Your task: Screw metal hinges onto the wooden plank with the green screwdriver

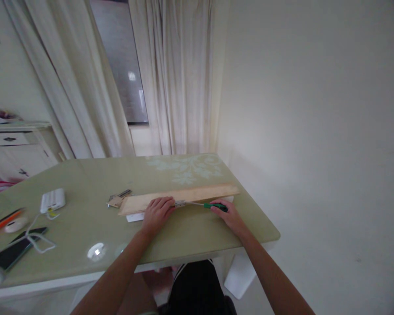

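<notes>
A long, pale wooden board [197, 192] lies across the table, its right end close to the table's right edge. My left hand [156, 213] is closed over the board's near side, left of the middle, and holds it down. Beside its fingertips sits a small metal hinge [180, 203] against the board; part of it is hidden by the fingers. My right hand [228, 215] grips the green handle of a screwdriver [213, 205], whose shaft lies sideways with its tip at the hinge. Under the board a white piece [135, 217] shows at both ends.
Small metal parts [116, 200] lie by the board's left end. On the green table [197, 243] further left are a white device [53, 200] with a cable, a phone [16, 249], an orange pencil-like thing [5, 222] and a white round case [15, 225]. A wall [315, 131] stands right.
</notes>
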Demonstrator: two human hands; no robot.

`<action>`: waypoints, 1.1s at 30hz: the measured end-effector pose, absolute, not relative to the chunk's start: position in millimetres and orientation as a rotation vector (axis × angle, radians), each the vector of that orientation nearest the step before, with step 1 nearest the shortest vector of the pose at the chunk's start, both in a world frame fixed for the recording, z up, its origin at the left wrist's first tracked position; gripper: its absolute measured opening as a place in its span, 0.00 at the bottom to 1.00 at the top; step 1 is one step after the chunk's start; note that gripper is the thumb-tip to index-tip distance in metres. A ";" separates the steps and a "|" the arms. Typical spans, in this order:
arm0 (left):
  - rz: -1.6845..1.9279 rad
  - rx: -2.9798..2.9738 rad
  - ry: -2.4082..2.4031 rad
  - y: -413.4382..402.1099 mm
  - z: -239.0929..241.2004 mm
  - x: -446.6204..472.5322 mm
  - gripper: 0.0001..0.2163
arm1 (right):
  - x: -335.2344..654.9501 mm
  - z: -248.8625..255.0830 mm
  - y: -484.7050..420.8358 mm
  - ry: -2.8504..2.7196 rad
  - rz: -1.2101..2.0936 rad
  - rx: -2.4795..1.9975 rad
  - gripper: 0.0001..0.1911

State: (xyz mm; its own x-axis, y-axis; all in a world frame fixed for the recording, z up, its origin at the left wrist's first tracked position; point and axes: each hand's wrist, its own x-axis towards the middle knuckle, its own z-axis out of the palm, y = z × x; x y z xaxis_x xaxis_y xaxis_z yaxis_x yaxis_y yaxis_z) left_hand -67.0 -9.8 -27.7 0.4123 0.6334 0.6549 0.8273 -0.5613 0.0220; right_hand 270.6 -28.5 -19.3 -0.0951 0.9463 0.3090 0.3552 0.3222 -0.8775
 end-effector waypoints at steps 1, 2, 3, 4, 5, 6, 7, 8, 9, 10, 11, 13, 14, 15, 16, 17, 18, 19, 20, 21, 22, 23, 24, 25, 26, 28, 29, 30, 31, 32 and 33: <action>-0.904 -2.366 -1.266 -9.6 -27.6 -67.1 0.12 | 270.6 -18.9 -28.2 -1.626 0.778 -1.188 0.18; -0.911 -2.363 -1.265 -9.4 -27.4 -67.0 0.12 | 270.6 -18.8 -27.8 -1.611 0.773 -1.181 0.19; -0.922 -2.357 -1.266 -9.2 -27.1 -66.7 0.12 | 270.6 -18.9 -27.3 -1.599 0.769 -1.176 0.19; -0.932 -2.349 -1.268 -9.2 -26.6 -66.1 0.13 | 270.8 -19.3 -26.8 -1.590 0.768 -1.172 0.19; -0.941 -2.341 -1.270 -9.4 -25.9 -65.2 0.13 | 271.0 -20.0 -26.4 -1.584 0.768 -1.169 0.18; -0.948 -2.334 -1.273 -9.8 -24.9 -63.9 0.13 | 271.2 -20.7 -26.0 -1.581 0.770 -1.167 0.17; -0.954 -2.325 -1.281 -10.6 -23.7 -62.1 0.13 | 271.5 -21.5 -25.7 -1.577 0.772 -1.166 0.17; -0.960 -2.316 -1.296 -11.5 -22.4 -60.0 0.13 | 271.7 -22.3 -25.5 -1.574 0.774 -1.165 0.16; -0.971 -2.303 -1.320 -12.6 -21.2 -57.5 0.13 | 271.9 -23.0 -25.4 -1.571 0.775 -1.164 0.16; -0.985 -2.284 -1.356 -13.6 -20.1 -54.8 0.12 | 272.0 -23.5 -25.3 -1.568 0.776 -1.161 0.16; -1.001 -2.259 -1.399 -14.6 -19.2 -51.9 0.12 | 271.9 -23.9 -25.3 -1.564 0.774 -1.159 0.17; -1.032 -2.204 -1.475 -16.2 -18.3 -46.0 0.12 | 271.5 -24.2 -25.1 -1.552 0.768 -1.155 0.18; -1.042 -2.181 -1.499 -16.8 -18.3 -43.4 0.12 | 271.2 -24.2 -24.9 -1.547 0.764 -1.156 0.18; -1.047 -2.164 -1.513 -17.5 -18.5 -41.1 0.12 | 270.9 -24.2 -24.7 -1.542 0.761 -1.159 0.19; -1.047 -2.156 -1.516 -18.3 -18.8 -39.2 0.12 | 270.7 -24.1 -24.5 -1.539 0.758 -1.164 0.19; -1.038 -2.160 -1.507 -19.1 -19.3 -37.8 0.12 | 270.6 -24.0 -24.3 -1.538 0.757 -1.169 0.19; -1.025 -2.169 -1.489 -19.9 -19.9 -37.0 0.12 | 270.7 -24.0 -24.1 -1.538 0.755 -1.173 0.19; -1.010 -2.181 -1.461 -20.6 -20.6 -36.7 0.12 | 270.8 -24.1 -24.0 -1.537 0.754 -1.177 0.19; -1.000 -2.193 -1.426 -21.1 -21.5 -36.8 0.11 | 270.9 -24.2 -23.9 -1.537 0.752 -1.179 0.19; -0.999 -2.202 -1.388 -21.2 -22.6 -37.3 0.10 | 271.2 -24.5 -23.9 -1.536 0.752 -1.181 0.20; -1.008 -2.207 -1.352 -20.8 -24.0 -38.0 0.10 | 271.4 -24.8 -23.9 -1.536 0.751 -1.183 0.20; -1.024 -2.208 -1.321 -20.0 -25.6 -38.9 0.09 | 271.6 -25.3 -23.9 -1.536 0.751 -1.184 0.19; -1.041 -2.209 -1.297 -18.6 -27.5 -39.9 0.08 | 271.7 -25.8 -23.9 -1.536 0.751 -1.184 0.19; -1.051 -2.213 -1.276 -17.0 -29.5 -40.8 0.07 | 271.8 -26.4 -23.8 -1.537 0.752 -1.184 0.19; -1.054 -2.217 -1.254 -15.1 -31.5 -41.5 0.07 | 271.9 -27.1 -23.5 -1.538 0.753 -1.183 0.19; -1.052 -2.215 -1.208 -11.2 -35.3 -42.3 0.07 | 272.1 -28.5 -22.8 -1.542 0.755 -1.179 0.18; -1.052 -2.206 -1.191 -9.5 -36.9 -42.3 0.08 | 272.1 -29.1 -22.2 -1.544 0.757 -1.177 0.18; -1.056 -2.190 -1.183 -8.0 -38.1 -42.0 0.08 | 272.3 -29.7 -21.7 -1.546 0.758 -1.174 0.18; -1.061 -2.170 -1.184 -6.8 -39.0 -41.6 0.08 | 272.4 -30.3 -21.3 -1.549 0.759 -1.172 0.18; -1.065 -2.150 -1.192 -5.9 -39.5 -41.0 0.08 | 272.5 -30.7 -20.9 -1.552 0.759 -1.170 0.18; -1.065 -2.137 -1.203 -5.4 -39.7 -40.4 0.08 | 272.6 -31.0 -20.7 -1.555 0.759 -1.170 0.17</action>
State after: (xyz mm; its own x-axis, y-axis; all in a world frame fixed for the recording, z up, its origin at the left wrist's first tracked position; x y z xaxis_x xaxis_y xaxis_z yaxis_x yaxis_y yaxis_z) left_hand -40.4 -5.4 -39.7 0.3164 0.5007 0.8057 0.8603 -0.5093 -0.0213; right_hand 272.6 -20.7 -31.0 -0.0263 0.9392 0.3425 0.3074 0.3336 -0.8912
